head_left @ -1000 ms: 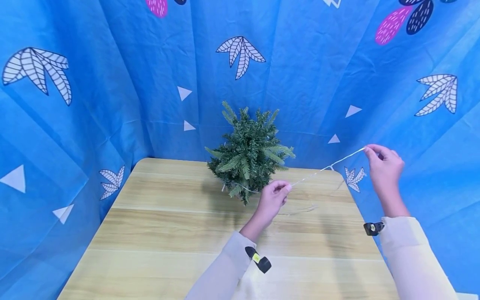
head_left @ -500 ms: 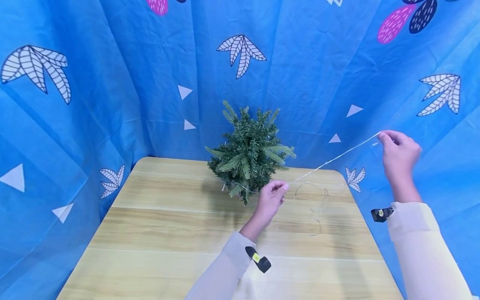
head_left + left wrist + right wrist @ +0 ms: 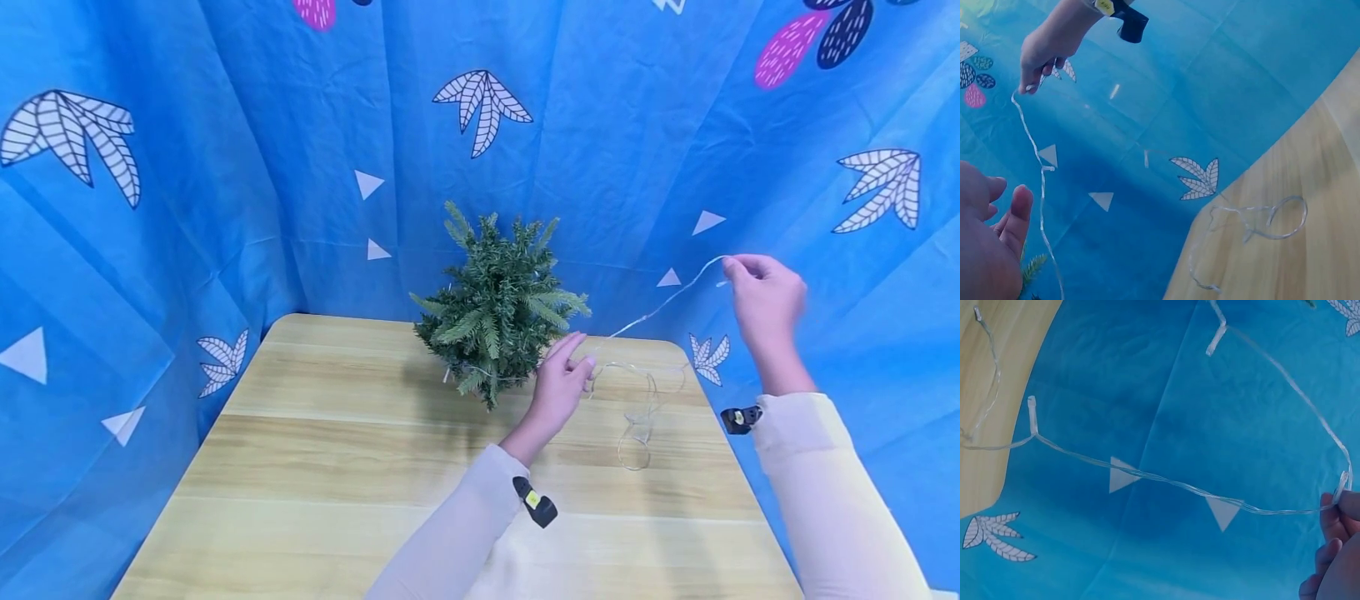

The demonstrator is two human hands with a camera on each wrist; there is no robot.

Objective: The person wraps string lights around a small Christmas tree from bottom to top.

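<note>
A small artificial Christmas tree (image 3: 498, 292) stands upright at the back of the table. Wire from a clear string of lights (image 3: 656, 310) crosses its lower branches. My right hand (image 3: 767, 312), raised right of the tree, pinches that string beside a small white bulb (image 3: 1341, 486), seen in the right wrist view. From there the string runs down toward the tree in a slack curve. My left hand (image 3: 558, 387) is at the tree's lower right, fingers extended. The left wrist view shows this hand (image 3: 997, 234) apart from the wire (image 3: 1042, 200).
Loose loops of the light string (image 3: 636, 467) lie on the right part of the wooden table (image 3: 315, 467). A blue patterned curtain (image 3: 622, 150) hangs close behind the table and along both sides. The table's right edge passes under the right arm.
My left hand has let go of the string and shifted slightly up and right. My right hand moved up and right, then back left. The taut string has slackened.
</note>
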